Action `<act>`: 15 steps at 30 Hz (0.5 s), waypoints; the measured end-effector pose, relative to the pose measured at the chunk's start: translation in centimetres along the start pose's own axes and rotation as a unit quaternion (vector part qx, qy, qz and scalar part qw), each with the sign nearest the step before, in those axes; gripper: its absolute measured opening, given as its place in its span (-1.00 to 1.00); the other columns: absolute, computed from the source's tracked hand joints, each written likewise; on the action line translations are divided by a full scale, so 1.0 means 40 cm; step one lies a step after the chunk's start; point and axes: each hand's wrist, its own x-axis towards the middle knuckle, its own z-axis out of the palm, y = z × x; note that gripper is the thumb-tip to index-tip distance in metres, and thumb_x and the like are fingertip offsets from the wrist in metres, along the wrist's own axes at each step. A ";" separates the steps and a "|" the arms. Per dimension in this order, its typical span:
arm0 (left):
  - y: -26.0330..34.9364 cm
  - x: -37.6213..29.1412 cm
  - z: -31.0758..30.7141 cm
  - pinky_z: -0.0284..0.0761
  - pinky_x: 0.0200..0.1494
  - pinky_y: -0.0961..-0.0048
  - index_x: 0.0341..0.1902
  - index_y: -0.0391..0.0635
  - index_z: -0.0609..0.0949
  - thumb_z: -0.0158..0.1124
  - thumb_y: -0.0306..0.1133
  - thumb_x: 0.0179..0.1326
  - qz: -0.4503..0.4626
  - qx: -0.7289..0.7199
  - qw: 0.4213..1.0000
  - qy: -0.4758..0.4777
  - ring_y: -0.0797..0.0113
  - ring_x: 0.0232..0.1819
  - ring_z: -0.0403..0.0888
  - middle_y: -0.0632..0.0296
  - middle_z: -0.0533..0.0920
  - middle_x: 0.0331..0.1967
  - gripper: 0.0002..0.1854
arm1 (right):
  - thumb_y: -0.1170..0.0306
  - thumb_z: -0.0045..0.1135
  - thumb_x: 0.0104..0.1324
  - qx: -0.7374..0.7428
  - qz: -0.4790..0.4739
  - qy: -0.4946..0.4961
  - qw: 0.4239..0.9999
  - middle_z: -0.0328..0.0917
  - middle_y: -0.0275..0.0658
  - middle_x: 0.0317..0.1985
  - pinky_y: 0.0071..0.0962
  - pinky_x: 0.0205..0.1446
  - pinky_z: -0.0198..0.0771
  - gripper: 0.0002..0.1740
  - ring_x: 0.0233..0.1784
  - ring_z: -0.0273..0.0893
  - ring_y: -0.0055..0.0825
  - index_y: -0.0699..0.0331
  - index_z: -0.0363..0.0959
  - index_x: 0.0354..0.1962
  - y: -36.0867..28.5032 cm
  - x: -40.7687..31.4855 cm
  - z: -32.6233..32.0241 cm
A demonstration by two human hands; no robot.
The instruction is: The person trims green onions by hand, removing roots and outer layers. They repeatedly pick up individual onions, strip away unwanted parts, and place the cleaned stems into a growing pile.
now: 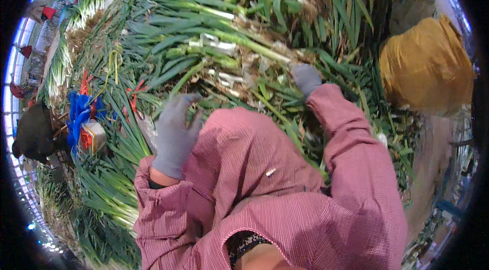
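Note:
My left hand [175, 136], in a grey knit glove, hovers over my left knee with its fingers apart and nothing in them. Also gloved in grey, my right hand [306, 79] is curled at the root end of a long green onion stalk [259, 46]. That stalk slants up and left across the heap, its green leaves towards the left; the fingertips are partly hidden. Around it lie more green onions [164, 25], with dry roots and torn outer leaves [248, 63] between them. A loose pile of onion leaves [294, 98] lies under my right hand.
At the right stands a yellow-brown wrapped bundle [426, 65]. Blue plastic strips [78, 117] and red ties [133, 96] are on the left, near a green onion bunch [114, 193] beside my left arm. Trimmed bunches [89, 6] lie in rows at the far left.

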 end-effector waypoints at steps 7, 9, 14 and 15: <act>0.003 0.014 0.009 0.47 -0.10 0.19 -0.12 -0.14 0.57 0.30 -0.43 0.08 -0.018 -0.038 0.998 -0.044 -0.04 -0.17 0.55 0.03 0.58 -0.27 -0.73 | 0.07 0.15 0.26 0.160 0.133 -0.083 0.975 0.47 -0.03 0.12 -0.17 0.23 0.33 -0.41 0.14 0.46 -0.08 0.28 0.36 0.12 -0.065 0.113 -0.016; 0.002 0.017 0.011 0.47 -0.12 0.18 -0.11 -0.14 0.58 0.29 -0.41 0.09 0.001 -0.047 0.998 -0.041 -0.03 -0.18 0.55 0.04 0.58 -0.28 -0.74 | 0.10 0.16 0.24 0.120 0.164 -0.080 0.976 0.49 -0.05 0.07 -0.18 0.16 0.40 -0.46 0.09 0.50 -0.13 0.18 0.40 0.10 -0.082 0.106 -0.034; 0.008 0.021 0.015 0.49 -0.15 0.19 -0.12 -0.13 0.58 0.29 -0.42 0.09 0.003 -0.032 0.997 -0.067 -0.01 -0.22 0.56 0.06 0.59 -0.32 -0.75 | 0.20 0.18 0.16 0.072 0.174 -0.129 0.974 0.57 -0.06 -0.08 -0.21 0.07 0.47 -0.48 -0.01 0.56 -0.15 0.14 0.44 0.08 -0.096 0.150 -0.079; 0.010 0.022 0.015 0.49 -0.16 0.19 -0.13 -0.13 0.58 0.29 -0.42 0.09 0.016 -0.024 0.997 -0.065 -0.01 -0.22 0.57 0.06 0.59 -0.32 -0.75 | 0.21 0.19 0.14 0.072 0.171 -0.131 0.974 0.58 -0.05 -0.09 -0.21 0.07 0.47 -0.47 -0.01 0.56 -0.14 0.15 0.44 0.08 -0.097 0.151 -0.082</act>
